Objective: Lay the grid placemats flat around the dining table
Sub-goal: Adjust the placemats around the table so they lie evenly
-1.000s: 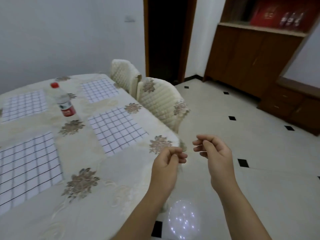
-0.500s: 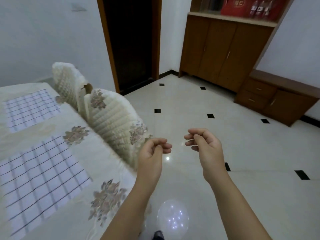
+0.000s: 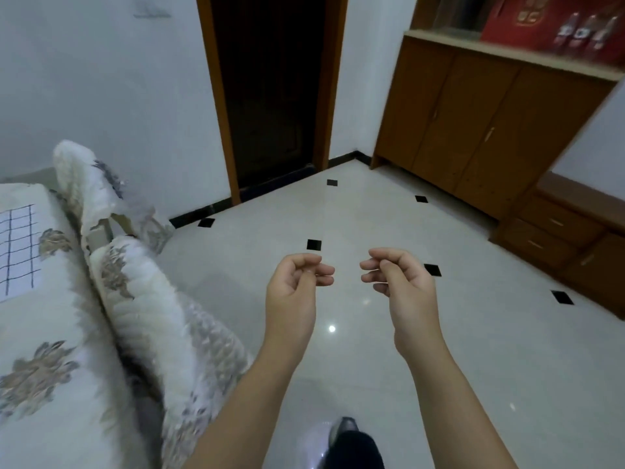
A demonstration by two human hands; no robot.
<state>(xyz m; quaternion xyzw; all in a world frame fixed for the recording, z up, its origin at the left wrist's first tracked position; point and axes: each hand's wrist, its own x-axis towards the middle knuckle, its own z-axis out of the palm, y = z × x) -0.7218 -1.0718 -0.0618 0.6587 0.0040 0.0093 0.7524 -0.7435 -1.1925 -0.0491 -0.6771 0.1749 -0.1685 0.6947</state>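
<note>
grid placemat (image 3: pixel 17 245) flat, cropped, axis unclear; left hand (image 3: pixel 293 290), right hand (image 3: pixel 400 286) curled, empty

Placemat (image 3: pixel 17 247) cut off left, near chair (image 3: pixel 148 313) blurred

Left hand (image 3: pixel 293 292), right hand (image 3: pixel 404 289), fingers (image 3: pixel 323 270) curled, over tiled floor (image 3: pixel 372 214) beside table (image 3: pixel 50 326).
</note>
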